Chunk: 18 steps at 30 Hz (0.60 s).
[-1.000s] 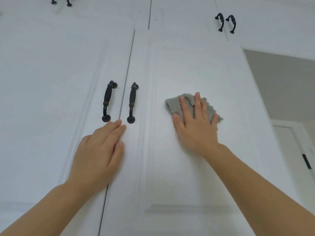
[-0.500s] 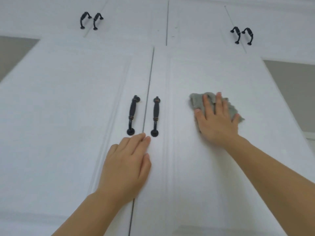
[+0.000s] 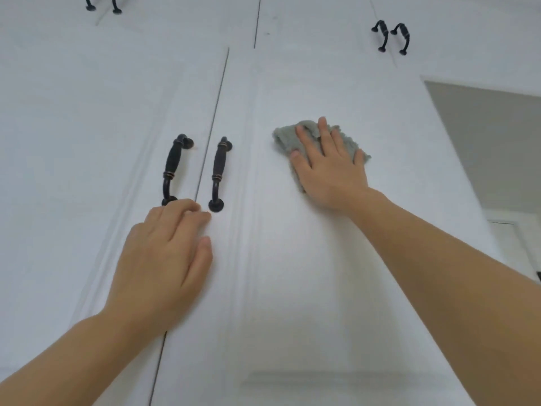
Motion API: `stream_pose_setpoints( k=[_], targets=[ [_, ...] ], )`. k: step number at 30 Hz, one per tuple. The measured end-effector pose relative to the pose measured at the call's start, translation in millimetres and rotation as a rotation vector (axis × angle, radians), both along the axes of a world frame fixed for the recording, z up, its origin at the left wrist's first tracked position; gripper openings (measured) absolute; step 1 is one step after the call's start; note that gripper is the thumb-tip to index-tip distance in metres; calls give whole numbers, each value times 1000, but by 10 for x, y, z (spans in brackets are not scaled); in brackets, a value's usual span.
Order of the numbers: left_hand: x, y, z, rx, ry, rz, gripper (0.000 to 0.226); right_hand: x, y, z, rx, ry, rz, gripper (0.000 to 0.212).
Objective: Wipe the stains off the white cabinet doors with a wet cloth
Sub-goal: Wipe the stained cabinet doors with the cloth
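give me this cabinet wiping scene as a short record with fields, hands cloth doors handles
left hand: left hand lies flat across the seam between the two doors, fingertips just below the handles, holding nothing
right hand: right hand presses the cloth flat, fingers spread
cloth: grey cloth on the right door, mostly under the hand
doors: left door and right door, both white and closed
handles: left door handle and right door handle, dark, upright, either side of the seam
upper handles: pair of upper handles on the cabinets above
stains: none clearly visible
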State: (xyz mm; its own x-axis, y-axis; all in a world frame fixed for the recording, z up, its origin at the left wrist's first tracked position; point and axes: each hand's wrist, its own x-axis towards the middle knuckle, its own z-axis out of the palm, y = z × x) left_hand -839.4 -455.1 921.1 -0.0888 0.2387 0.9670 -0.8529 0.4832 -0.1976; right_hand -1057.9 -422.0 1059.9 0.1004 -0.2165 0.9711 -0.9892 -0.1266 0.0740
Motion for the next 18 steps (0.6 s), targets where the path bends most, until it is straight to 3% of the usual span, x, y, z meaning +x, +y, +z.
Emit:
stream_pose_setpoints(
  k=[4, 7, 12, 16, 18],
  targets=[
    [-176, -49, -58, -39, -124, -16, 42, -996, 132, -81, 5, -190, -59, 52],
    [-244, -87, -20, -47, -161, -52, 46, -1466, 173, -340, -34, -221, -86, 53],
    [-190, -235, 46, -49, -194, -95, 47, -1483, 121, -768, -70, -214, -77, 53],
    [-140, -435, 81, -3, -237, -174, 49, -1499, 158, -1501, -12, -171, -62, 54],
    [-147, -453, 66, 13, -215, -70, 48, -1493, 190, -1985, 42, -156, -50, 54]
  ],
)
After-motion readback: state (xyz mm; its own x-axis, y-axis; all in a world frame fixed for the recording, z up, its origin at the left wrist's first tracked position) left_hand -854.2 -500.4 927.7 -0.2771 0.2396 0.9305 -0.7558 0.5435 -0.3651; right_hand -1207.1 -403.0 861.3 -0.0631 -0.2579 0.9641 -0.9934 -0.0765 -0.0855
